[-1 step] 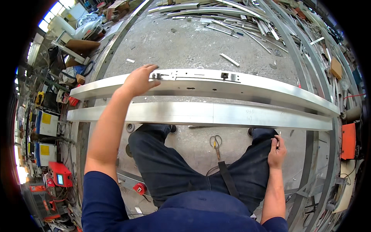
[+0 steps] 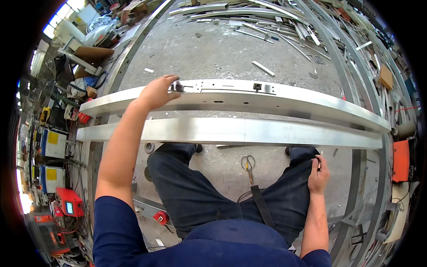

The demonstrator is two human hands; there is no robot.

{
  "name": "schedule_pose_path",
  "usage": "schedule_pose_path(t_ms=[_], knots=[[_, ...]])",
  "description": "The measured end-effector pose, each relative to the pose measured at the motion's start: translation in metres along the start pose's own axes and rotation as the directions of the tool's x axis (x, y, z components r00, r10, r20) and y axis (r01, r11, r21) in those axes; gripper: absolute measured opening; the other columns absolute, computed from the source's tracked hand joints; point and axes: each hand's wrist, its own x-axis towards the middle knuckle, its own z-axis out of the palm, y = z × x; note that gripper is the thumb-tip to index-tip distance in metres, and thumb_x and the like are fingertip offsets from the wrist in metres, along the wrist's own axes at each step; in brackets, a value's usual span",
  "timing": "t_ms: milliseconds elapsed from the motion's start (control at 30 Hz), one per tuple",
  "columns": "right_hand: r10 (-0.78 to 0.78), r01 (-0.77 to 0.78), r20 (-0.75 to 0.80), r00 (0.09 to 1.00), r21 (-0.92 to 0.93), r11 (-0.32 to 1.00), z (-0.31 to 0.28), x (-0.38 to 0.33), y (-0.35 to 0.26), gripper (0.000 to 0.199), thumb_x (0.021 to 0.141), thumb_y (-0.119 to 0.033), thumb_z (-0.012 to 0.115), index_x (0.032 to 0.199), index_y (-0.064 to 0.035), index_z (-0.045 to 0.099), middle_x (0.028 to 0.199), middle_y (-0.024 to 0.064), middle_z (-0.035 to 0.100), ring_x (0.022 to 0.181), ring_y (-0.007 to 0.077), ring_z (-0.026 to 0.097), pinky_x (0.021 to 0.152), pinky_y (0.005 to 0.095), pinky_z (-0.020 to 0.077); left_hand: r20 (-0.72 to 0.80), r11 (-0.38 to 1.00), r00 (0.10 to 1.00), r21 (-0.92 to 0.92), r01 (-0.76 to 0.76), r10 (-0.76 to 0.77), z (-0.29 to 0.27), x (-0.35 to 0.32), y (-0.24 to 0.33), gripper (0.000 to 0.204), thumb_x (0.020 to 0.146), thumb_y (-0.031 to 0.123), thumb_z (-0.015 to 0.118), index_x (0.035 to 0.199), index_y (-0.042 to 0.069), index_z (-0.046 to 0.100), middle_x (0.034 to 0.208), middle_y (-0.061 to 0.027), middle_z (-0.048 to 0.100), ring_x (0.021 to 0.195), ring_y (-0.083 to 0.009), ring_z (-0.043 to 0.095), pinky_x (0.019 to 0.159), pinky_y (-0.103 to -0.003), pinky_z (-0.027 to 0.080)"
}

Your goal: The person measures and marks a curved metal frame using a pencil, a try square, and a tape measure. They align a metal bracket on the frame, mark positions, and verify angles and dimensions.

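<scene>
Two long silvery metal profiles lie crosswise before me, a far profile (image 2: pixel 311 99) and a near profile (image 2: pixel 200 130). Along the top of the far one runs a slim metal lock strip (image 2: pixel 231 89) with a small dark fitting (image 2: pixel 257 87) toward its right end. My left hand (image 2: pixel 155 92) reaches over that profile, thumb and fingers closed about the strip's left end; the fingers partly cover it. On my right knee rests my right hand (image 2: pixel 318 175), closed, with a thin white stick (image 2: pixel 321 153) poking up between the fingers.
A pair of scissors (image 2: pixel 248 164) shows between my legs. Dark rails (image 2: pixel 359 178) run under the profiles' ends. Metal offcuts (image 2: pixel 262 22) lie heaped at the far side. A red machine (image 2: pixel 70 202) stands at left, an orange box (image 2: pixel 400 161) at right.
My left hand has shifted slightly left, its thumb and fingers drawn closer about the strip's end. The right hand has stayed on the knee.
</scene>
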Motion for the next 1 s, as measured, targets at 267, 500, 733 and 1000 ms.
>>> schedule_pose_path(t_ms=[267, 500, 733, 1000], knots=[[0.005, -0.005, -0.002, 1.000, -0.036, 0.999, 0.002, 0.002, -0.008, 0.025, 0.106, -0.025, 0.066, 0.118, -0.0045, 0.072, 0.098, 0.0132, 0.074, 0.089, 0.0280, 0.070, 0.082, 0.0360, 0.0542, 0.079, 0.991, 0.995, -0.130, -0.045, 0.055, 0.013, 0.008, -0.028, 0.040, 0.088, 0.009, 0.079, 0.127, 0.004, 0.071, 0.130, -0.0119, 0.071, 0.118, -0.0344, 0.068, 0.103, -0.041, 0.054], [0.002, 0.001, 0.029, 1.000, -0.077, 0.997, 0.001, 0.004, -0.016, 0.026, 0.106, -0.026, 0.065, 0.118, -0.0039, 0.072, 0.100, 0.0145, 0.074, 0.092, 0.0299, 0.071, 0.083, 0.0369, 0.0545, 0.015, 0.964, 0.999, -0.265, -0.033, 0.038, 0.023, -0.003, -0.040, 0.039, 0.086, 0.002, 0.079, 0.121, -0.002, 0.064, 0.141, -0.0120, 0.065, 0.128, -0.0360, 0.063, 0.109, -0.042, 0.049], [0.043, -0.040, 0.025, 0.999, -0.095, 0.995, 0.001, 0.002, -0.009, 0.028, 0.106, -0.028, 0.065, 0.119, -0.0042, 0.072, 0.104, 0.0157, 0.075, 0.096, 0.0312, 0.071, 0.087, 0.0382, 0.0547, -0.060, 0.841, 0.998, -0.541, -0.010, -0.027, 0.045, -0.048, -0.031, 0.033, 0.086, -0.002, 0.083, 0.115, 0.000, 0.067, 0.103, -0.0075, 0.076, 0.102, -0.0157, 0.071, 0.097, -0.035, 0.055], [0.003, -0.002, 0.018, 1.000, -0.082, 0.997, 0.005, 0.004, -0.022, 0.026, 0.105, -0.026, 0.068, 0.118, -0.0038, 0.072, 0.104, 0.0155, 0.076, 0.095, 0.0308, 0.072, 0.086, 0.0378, 0.0550, -0.123, 0.854, 0.983, -0.487, -0.181, 0.138, 0.123, -0.080, 0.086, 0.031, 0.084, 0.010, 0.083, 0.113, 0.005, 0.075, 0.109, -0.0127, 0.072, 0.106, -0.0334, 0.067, 0.094, -0.041, 0.055]])
